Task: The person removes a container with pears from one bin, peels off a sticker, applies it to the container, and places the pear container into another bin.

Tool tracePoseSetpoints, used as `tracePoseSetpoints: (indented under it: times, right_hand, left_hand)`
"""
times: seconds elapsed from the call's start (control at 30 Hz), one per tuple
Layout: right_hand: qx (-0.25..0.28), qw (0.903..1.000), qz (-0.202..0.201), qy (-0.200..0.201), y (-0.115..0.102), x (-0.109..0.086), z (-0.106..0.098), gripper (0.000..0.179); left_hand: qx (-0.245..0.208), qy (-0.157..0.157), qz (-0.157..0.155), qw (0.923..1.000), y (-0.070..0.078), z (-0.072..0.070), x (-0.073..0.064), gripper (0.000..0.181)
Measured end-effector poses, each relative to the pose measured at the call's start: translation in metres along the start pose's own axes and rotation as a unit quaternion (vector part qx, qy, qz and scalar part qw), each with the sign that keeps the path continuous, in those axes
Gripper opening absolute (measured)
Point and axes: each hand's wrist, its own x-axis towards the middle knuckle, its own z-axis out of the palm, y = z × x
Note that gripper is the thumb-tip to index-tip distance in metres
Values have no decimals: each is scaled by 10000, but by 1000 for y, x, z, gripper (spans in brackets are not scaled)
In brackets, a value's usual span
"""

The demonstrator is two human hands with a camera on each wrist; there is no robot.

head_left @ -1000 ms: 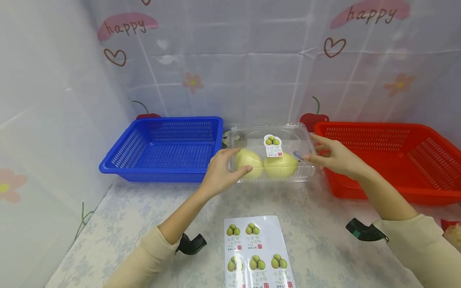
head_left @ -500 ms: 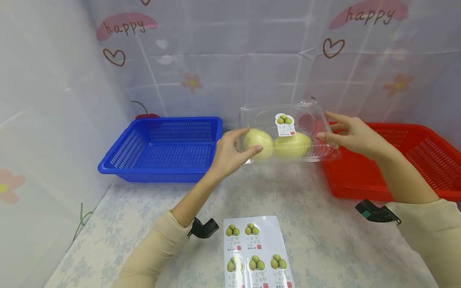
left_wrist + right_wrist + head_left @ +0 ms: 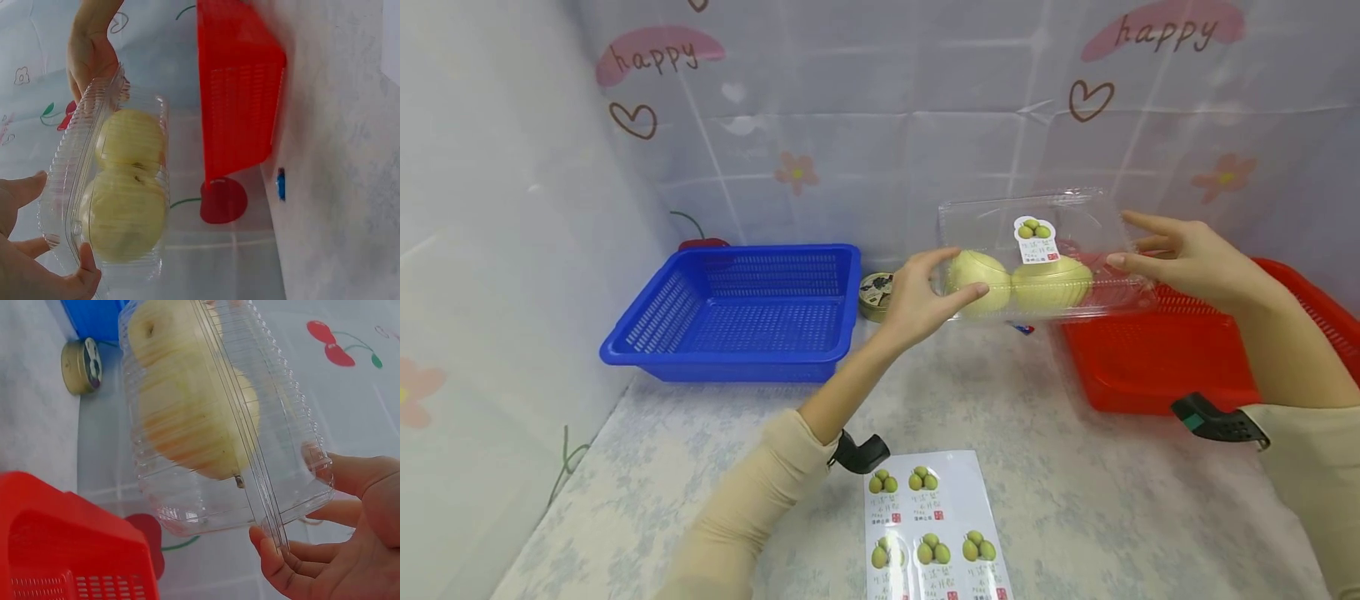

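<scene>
A clear plastic clamshell box [image 3: 985,218] is up off the table, partly above the red basket's left side. Two pale yellow pears [image 3: 124,212] lie in it, and its lid bears a white pear-picture sticker [image 3: 1036,242]. My left hand [image 3: 923,293] grips the box's left end between thumb and fingers. At the opposite end my right hand [image 3: 1198,260] holds it, with thumb and fingertips on the rim and corner in the right wrist view. A sheet of pear stickers [image 3: 958,492] lies on the near part of the table.
To the right stands a red plastic basket [image 3: 1120,393]; a blue basket [image 3: 722,368] is at the left. Beside the blue one sits a small round tin [image 3: 876,293]. Below the box lies a small blue object [image 3: 1022,327]. A printed curtain [image 3: 865,150] hangs behind.
Both hands have lifted the box from the table and carried it up and to the right. The tin and the small blue object now show uncovered.
</scene>
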Motion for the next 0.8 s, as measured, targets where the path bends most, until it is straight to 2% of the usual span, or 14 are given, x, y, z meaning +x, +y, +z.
tracePoseSetpoints:
  times: [0.17,0.47,0.8]
  right_hand:
    - [-81,9998,123,93,13,-2,-8,74]
    - [-324,9982,494,144,40,-4,-20,79]
    - [-301,9950,931,217,68,-6,-34,83]
  left_hand:
    - [-89,-27,100,9999,3,12,7,56]
    - [-554,248,359,9975,7,37,16,56]
    - [-621,211,298,9974,14,62,31,54]
